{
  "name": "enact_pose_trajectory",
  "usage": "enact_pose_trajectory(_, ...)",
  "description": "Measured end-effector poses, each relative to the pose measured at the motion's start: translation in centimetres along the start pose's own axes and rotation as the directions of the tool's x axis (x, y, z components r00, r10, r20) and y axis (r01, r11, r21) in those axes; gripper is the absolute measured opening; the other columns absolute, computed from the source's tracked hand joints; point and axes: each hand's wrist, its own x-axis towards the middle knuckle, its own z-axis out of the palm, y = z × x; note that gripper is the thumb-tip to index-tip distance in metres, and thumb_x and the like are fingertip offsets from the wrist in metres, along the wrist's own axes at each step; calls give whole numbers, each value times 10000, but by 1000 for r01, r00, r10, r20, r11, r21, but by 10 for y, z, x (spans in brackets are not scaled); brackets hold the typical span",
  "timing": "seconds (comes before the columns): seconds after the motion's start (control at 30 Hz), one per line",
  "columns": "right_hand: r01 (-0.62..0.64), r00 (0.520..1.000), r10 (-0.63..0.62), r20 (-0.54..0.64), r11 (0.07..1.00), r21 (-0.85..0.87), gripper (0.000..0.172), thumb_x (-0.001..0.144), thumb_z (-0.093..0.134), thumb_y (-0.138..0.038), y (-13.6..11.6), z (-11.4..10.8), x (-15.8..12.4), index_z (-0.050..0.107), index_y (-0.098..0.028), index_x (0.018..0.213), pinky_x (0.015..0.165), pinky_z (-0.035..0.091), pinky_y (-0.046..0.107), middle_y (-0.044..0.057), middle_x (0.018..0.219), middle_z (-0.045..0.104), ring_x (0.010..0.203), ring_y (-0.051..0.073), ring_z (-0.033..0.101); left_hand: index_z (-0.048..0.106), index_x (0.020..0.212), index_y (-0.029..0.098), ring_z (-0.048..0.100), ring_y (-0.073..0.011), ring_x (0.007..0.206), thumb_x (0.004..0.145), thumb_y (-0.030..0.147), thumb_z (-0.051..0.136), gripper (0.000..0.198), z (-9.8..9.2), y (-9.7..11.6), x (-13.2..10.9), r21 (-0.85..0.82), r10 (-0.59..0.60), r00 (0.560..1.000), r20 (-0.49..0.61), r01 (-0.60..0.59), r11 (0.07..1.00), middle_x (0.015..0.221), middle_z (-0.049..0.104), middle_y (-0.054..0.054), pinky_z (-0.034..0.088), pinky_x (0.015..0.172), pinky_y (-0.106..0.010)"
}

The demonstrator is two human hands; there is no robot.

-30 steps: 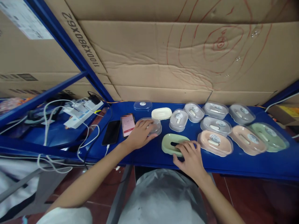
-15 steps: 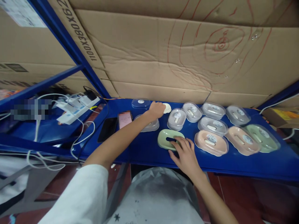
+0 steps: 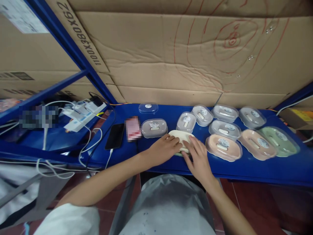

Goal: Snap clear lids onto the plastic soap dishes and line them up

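A cream oval piece (image 3: 181, 135) lies over the green dish (image 3: 180, 154), of which only a thin edge shows at the front. My left hand (image 3: 165, 150) rests its curled fingers on the left side of the cream piece. At the right side, my right hand (image 3: 198, 155) has its fingers on the same piece, the thumb low at the front edge. Just behind stands a grey lidded box (image 3: 186, 124). Another grey lidded box (image 3: 154, 128) is to the left, with a clear lid (image 3: 148, 108) behind it.
To the right are several lidded boxes, among them a peach one (image 3: 223, 147) and a green one (image 3: 278, 141). A black phone (image 3: 114, 136) with a cable lies left, beside a pink item (image 3: 133, 128). A power strip (image 3: 83, 117) and cables are further left. Cardboard (image 3: 146, 49) stands behind.
My left hand has come from the back of the table toward me with the cream piece, now over the green dish. My right hand has moved slightly up and right onto it.
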Motion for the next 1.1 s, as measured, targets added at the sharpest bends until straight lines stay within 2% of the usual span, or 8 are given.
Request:
enact_pose_trajectory(0.17,22,1000,-23,-9,999,-41,362,1067,574,-283,0,2,1,621,-208,1418,1144,471,529,138,1452,665,1431,325,542,599,1425,207,591,-340,1378,1065,429,614,423,15,-8,-11,-134,-47,990,-136,29,990,1435,637,-169,450,1157,-522)
enact_pose_trajectory(0.37,80,997,-80,1,997,-24,339,1032,668,-361,-4,0,3,676,-220,1340,1072,500,502,132,1347,713,1295,312,631,560,1501,263,603,-307,1402,1074,280,607,430,27,-8,-34,-130,-51,989,-136,34,991,1544,595,-135,446,1208,-516)
enact_pose_trajectory(0.53,1,990,22,-138,987,161,156,1035,649,-250,1,-3,3,729,-249,1169,1019,528,451,72,1141,772,1152,256,696,480,1559,245,456,-360,1533,1050,314,643,539,31,-4,-34,-224,-172,960,-221,122,967,1669,412,-209,490,1183,-548)
enact_pose_trajectory(0.67,-113,969,142,-203,982,148,95,1030,660,-266,1,-5,1,729,-235,1088,982,510,447,71,1075,763,1072,254,693,586,1387,152,538,-362,1457,1050,228,610,345,34,15,-40,-183,-207,943,-259,163,970,1586,502,-227,533,1136,-524)
enact_pose_trajectory(0.83,-152,963,171,-207,983,104,107,1048,629,-294,-1,-4,-1,718,-233,1054,937,481,435,73,1046,754,1022,251,683,627,1133,181,711,-289,1168,1074,177,547,100,22,34,-67,-234,-212,964,-159,171,957,1209,741,-110,587,983,-489)
enact_pose_trajectory(0.93,-154,980,155,-124,988,19,129,1059,610,-286,0,-1,1,723,-225,1070,949,472,456,82,1083,751,1059,265,683,605,1125,205,719,-255,1071,1084,171,517,103,7,37,-92,-355,-303,944,-129,242,903,1134,739,-81,605,909,-437)
enact_pose_trajectory(1.03,-91,996,91,23,996,-11,172,1063,579,-252,0,2,2,736,-217,1123,1000,508,487,106,1165,742,1141,287,678,595,1156,225,714,-232,1048,1094,211,513,103,-7,39,-113,-439,-445,880,-165,339,832,1133,722,-77,608,890,-391)
enact_pose_trajectory(1.1,-37,994,32,107,998,47,264,1069,562,-271,-1,3,3,701,-225,1289,1062,538,494,128,1304,708,1254,296,654,609,1158,238,713,-233,1055,1092,232,529,103,-12,39,-117,-434,-495,842,-216,371,821,1124,719,-71,600,895,-382)
